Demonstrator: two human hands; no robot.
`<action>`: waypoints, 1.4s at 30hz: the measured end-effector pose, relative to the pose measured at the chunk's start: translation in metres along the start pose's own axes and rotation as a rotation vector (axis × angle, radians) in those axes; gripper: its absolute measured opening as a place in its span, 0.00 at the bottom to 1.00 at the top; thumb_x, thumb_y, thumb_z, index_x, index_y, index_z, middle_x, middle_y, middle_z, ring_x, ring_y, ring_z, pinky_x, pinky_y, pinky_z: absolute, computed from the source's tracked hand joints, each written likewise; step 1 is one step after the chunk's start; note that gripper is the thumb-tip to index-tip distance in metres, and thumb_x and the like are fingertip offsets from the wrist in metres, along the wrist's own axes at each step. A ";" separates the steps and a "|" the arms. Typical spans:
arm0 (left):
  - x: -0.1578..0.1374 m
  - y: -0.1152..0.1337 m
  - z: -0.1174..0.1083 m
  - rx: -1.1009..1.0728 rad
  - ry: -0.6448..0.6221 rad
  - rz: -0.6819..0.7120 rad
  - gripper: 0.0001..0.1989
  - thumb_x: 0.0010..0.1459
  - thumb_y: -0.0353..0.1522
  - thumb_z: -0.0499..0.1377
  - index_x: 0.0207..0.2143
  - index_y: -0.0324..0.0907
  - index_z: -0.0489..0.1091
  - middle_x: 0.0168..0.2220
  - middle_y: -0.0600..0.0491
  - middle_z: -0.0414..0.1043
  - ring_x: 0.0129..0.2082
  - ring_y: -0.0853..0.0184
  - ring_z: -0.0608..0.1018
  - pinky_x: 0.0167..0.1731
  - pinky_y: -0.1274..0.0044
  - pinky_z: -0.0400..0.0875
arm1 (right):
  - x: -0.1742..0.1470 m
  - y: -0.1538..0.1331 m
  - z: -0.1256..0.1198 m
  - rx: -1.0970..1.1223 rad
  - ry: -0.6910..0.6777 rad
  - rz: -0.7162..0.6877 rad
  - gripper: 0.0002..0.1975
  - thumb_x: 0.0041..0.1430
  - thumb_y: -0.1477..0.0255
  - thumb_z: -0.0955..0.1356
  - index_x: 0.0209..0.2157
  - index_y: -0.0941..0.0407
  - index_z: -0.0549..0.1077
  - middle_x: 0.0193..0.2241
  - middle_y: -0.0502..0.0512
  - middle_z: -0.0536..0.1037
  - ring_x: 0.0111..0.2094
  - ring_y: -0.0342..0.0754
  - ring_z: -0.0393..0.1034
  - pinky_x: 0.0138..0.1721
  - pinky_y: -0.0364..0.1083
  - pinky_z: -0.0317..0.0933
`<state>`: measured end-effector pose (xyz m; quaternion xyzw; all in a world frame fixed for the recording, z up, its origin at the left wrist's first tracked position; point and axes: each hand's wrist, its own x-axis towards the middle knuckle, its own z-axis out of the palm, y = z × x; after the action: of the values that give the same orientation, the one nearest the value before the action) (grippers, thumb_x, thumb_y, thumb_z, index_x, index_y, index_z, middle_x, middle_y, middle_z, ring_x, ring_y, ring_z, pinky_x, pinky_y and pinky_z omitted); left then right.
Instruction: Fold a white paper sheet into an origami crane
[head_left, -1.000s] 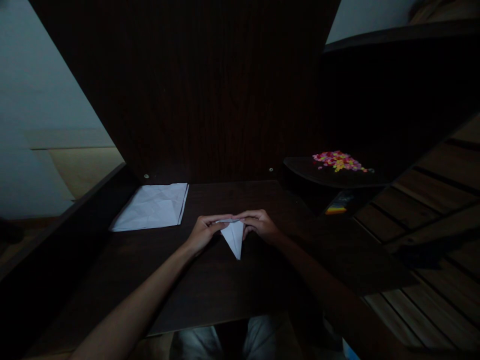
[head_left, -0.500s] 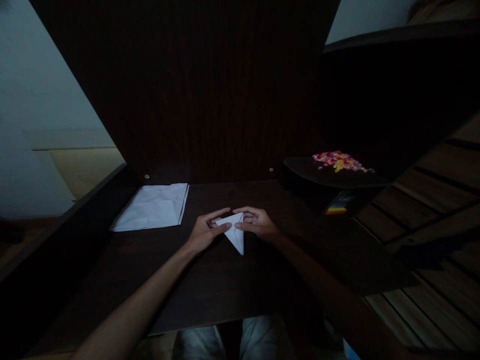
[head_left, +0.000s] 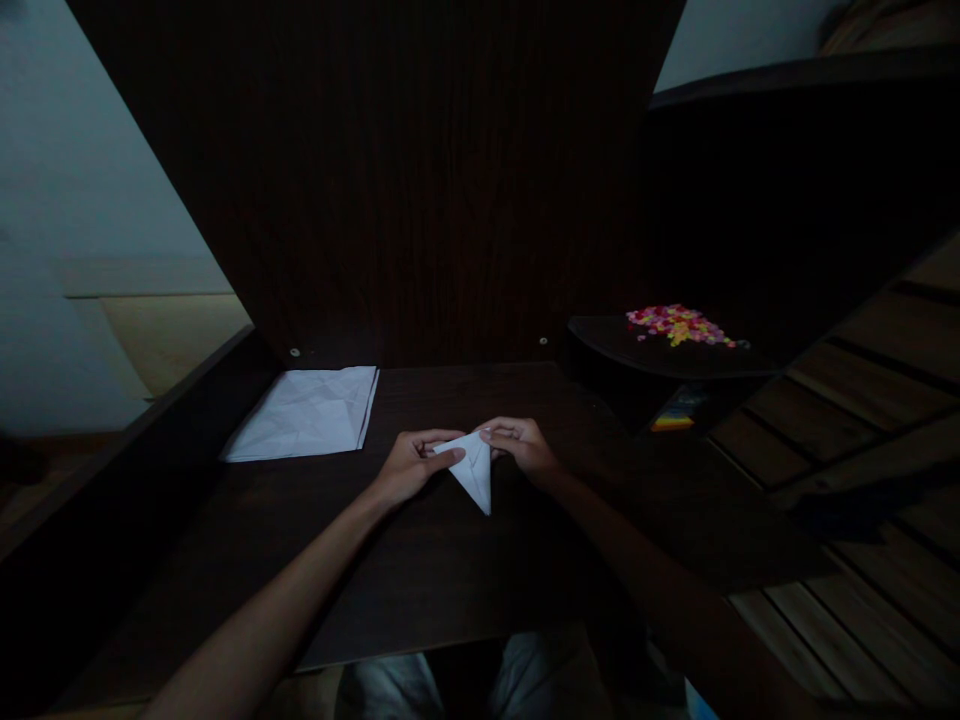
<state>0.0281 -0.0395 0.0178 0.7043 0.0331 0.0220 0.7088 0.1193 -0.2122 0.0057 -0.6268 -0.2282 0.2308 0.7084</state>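
Between my hands is a piece of white paper folded into a triangle, its sharp tip pointing down toward me. My left hand pinches its left corner, thumb on top and fingers behind. With thumb and fingers, my right hand grips the upper right corner. Fold lines run across the paper's face. The fingers behind the paper are partly hidden.
A stack of creased white paper sheets lies at the left on the dark wooden desk. On a curved shelf at the right is a pile of small pink, red and yellow pieces. A raised board edges the desk's left side.
My right thumb has moved from the middle of the folded paper up to its upper right corner. The paper has shifted slightly down and right. My left hand keeps its pinch.
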 end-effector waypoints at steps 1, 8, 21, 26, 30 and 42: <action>0.000 0.000 0.000 -0.011 -0.013 -0.003 0.20 0.43 0.37 0.67 0.40 0.36 0.76 0.35 0.48 0.78 0.33 0.64 0.78 0.36 0.76 0.70 | 0.000 0.000 0.000 -0.007 0.007 -0.004 0.12 0.42 0.65 0.73 0.28 0.59 0.77 0.24 0.52 0.77 0.24 0.44 0.70 0.24 0.42 0.63; -0.002 0.001 0.002 0.004 -0.070 -0.015 0.21 0.45 0.38 0.66 0.41 0.36 0.75 0.36 0.46 0.78 0.35 0.62 0.78 0.38 0.75 0.69 | -0.002 -0.003 0.004 -0.142 -0.004 -0.025 0.12 0.43 0.64 0.73 0.29 0.58 0.77 0.24 0.52 0.77 0.25 0.44 0.70 0.25 0.42 0.61; 0.000 -0.001 -0.003 0.062 -0.105 0.042 0.17 0.52 0.39 0.61 0.38 0.36 0.77 0.32 0.48 0.78 0.34 0.62 0.77 0.37 0.75 0.67 | -0.004 -0.009 0.002 -0.203 -0.048 -0.024 0.14 0.44 0.62 0.72 0.25 0.59 0.78 0.22 0.52 0.78 0.24 0.45 0.69 0.28 0.44 0.60; -0.003 0.002 0.000 0.095 -0.072 0.081 0.16 0.50 0.39 0.62 0.35 0.35 0.77 0.31 0.48 0.78 0.33 0.62 0.77 0.36 0.75 0.68 | -0.005 -0.010 0.003 -0.194 -0.067 -0.073 0.12 0.45 0.63 0.72 0.25 0.59 0.78 0.25 0.53 0.79 0.27 0.46 0.71 0.31 0.44 0.61; -0.004 0.003 0.002 0.137 0.004 0.083 0.15 0.48 0.39 0.62 0.34 0.36 0.78 0.30 0.48 0.79 0.30 0.63 0.77 0.32 0.76 0.68 | -0.006 -0.009 0.004 -0.165 -0.070 -0.087 0.11 0.45 0.65 0.72 0.27 0.59 0.78 0.27 0.54 0.79 0.29 0.46 0.72 0.32 0.45 0.64; 0.005 -0.003 -0.002 -0.086 0.133 0.045 0.14 0.46 0.38 0.64 0.32 0.37 0.77 0.32 0.49 0.78 0.32 0.65 0.76 0.35 0.77 0.67 | -0.004 -0.001 0.005 -0.008 -0.105 -0.083 0.17 0.45 0.67 0.73 0.37 0.59 0.74 0.25 0.51 0.75 0.20 0.42 0.69 0.20 0.42 0.66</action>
<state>0.0325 -0.0368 0.0148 0.6707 0.0632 0.0861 0.7340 0.1134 -0.2109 0.0075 -0.6066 -0.2916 0.2329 0.7020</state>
